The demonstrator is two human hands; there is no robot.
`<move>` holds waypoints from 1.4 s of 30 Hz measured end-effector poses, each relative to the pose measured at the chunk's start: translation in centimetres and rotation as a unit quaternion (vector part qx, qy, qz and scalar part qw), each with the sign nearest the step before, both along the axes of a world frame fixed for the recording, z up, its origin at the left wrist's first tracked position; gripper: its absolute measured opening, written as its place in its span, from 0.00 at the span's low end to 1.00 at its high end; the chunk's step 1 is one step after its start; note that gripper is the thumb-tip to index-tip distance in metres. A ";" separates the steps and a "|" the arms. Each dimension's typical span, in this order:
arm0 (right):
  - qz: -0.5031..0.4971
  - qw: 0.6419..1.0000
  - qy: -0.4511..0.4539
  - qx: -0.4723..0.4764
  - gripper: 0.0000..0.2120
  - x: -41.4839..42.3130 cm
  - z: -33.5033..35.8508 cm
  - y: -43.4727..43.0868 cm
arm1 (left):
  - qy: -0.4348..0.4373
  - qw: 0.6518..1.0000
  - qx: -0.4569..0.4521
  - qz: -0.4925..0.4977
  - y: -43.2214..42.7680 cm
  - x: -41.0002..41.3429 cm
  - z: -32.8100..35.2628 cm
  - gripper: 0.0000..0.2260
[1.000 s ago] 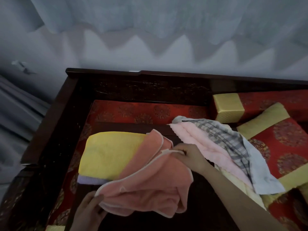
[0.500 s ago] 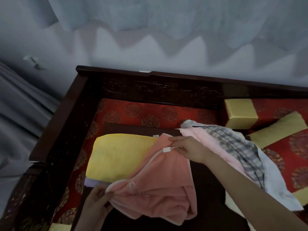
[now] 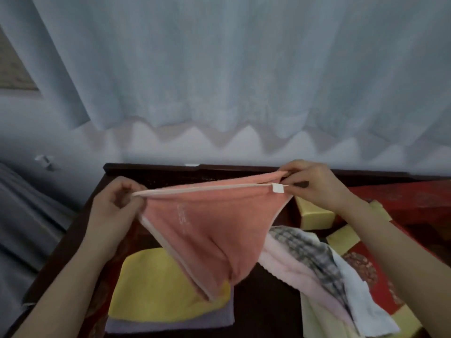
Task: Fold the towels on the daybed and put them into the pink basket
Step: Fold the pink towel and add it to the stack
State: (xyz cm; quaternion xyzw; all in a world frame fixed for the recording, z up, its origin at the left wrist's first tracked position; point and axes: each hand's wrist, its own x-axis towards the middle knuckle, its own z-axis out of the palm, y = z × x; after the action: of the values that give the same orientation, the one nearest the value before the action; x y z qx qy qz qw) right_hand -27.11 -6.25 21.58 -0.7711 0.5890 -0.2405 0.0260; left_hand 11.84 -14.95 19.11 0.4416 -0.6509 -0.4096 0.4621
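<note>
A salmon-pink towel (image 3: pixel 210 230) hangs in the air, stretched by its top edge between both hands. My left hand (image 3: pixel 114 206) pinches its left corner. My right hand (image 3: pixel 314 184) pinches the right corner, beside a small white label. The towel's lower part sags to a point over a folded yellow towel (image 3: pixel 156 293), which lies on a folded lilac towel (image 3: pixel 170 323). To the right lies a loose heap: a pale pink towel (image 3: pixel 292 269), a grey checked towel (image 3: pixel 314 259) and a white towel (image 3: pixel 366 311). No pink basket is in view.
The dark wooden daybed frame (image 3: pixel 151 168) runs along the back and left. Red patterned cushions (image 3: pixel 361 264) with yellow ends (image 3: pixel 314 213) lie at the right. A pale curtain (image 3: pixel 219 69) hangs behind.
Both hands have lifted the salmon-pink towel off the daybed and pulled its top edge taut between them. The view has tilted upward toward the curtain.
</note>
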 end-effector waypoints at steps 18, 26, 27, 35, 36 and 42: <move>-0.233 0.970 -0.060 -0.041 0.05 -3.1 4.9 1.9 | -0.293 0.943 -0.146 -0.054 -4.6 -5.5 6.5 0.06; -0.282 0.950 -0.112 -0.076 0.07 -2.8 2.5 1.9 | 0.031 0.998 0.056 0.001 -3.7 -9.3 6.1 0.07; -0.284 0.946 -0.135 -0.083 0.05 -3.1 2.1 2.4 | 0.034 0.997 0.063 -0.021 -3.1 -9.4 6.0 0.07; -0.183 0.969 -0.151 0.068 0.10 -3.1 0.4 14.3 | -0.067 0.953 0.126 -0.266 4.5 -3.6 1.9 0.12; -0.163 0.969 -0.142 0.118 0.07 -2.6 -0.5 16.3 | -0.114 0.940 0.132 -0.292 5.7 -2.8 0.4 0.14; -0.110 0.918 -0.205 0.320 0.09 -0.9 -8.8 24.4 | -0.267 0.866 0.200 -0.374 12.6 -1.7 -10.7 0.12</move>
State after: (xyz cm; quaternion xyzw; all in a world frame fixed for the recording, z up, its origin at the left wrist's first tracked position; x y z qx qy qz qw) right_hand -27.99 18.18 12.80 -0.5856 0.6977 -0.1928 0.3650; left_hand 10.15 -2.39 8.41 0.3409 -0.7702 -0.5389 -0.0153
